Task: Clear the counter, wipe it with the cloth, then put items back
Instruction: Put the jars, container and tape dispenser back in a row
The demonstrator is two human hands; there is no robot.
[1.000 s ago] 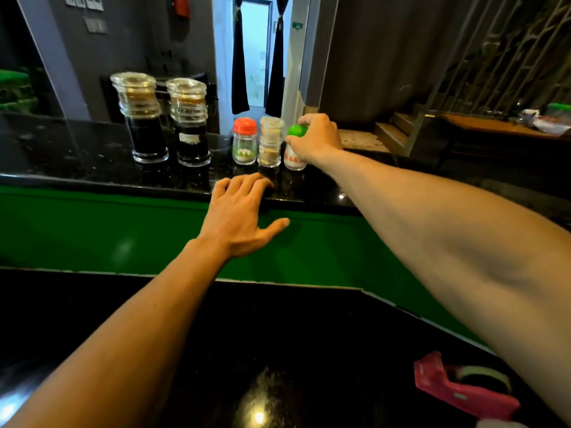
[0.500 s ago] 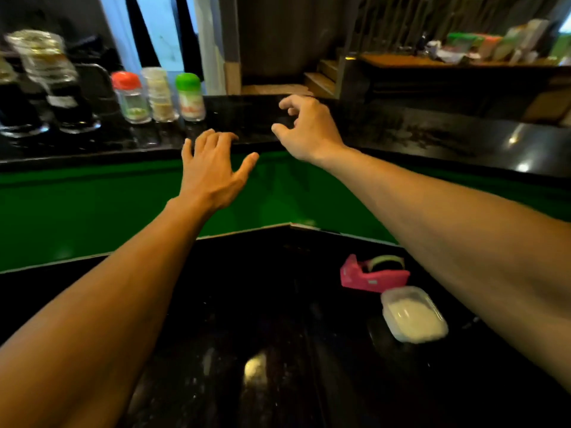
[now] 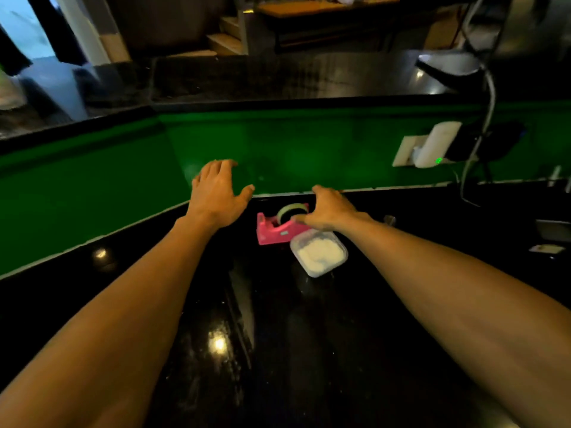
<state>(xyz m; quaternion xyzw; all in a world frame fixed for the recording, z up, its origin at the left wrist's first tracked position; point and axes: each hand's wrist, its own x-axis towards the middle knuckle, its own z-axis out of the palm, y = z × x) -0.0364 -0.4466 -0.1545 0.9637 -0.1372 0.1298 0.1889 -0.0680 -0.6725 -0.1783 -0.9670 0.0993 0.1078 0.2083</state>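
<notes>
right hand (image 3: 330,208) loose-fingered over the pink tape dispenser (image 3: 272,234) mid-frame, left hand (image 3: 216,193) spread, idle; I'd grip the dispenser's base, not the roll (image 3: 289,208), minding the white tub (image 3: 319,253) just beside.

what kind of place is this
Likely a café or shop service counter, seen from the staff side: a glossy black worktop below a raised ledge with a green front, a pink tape dispenser and lidded tub kept at hand, and stairs with a table beyond.
</notes>
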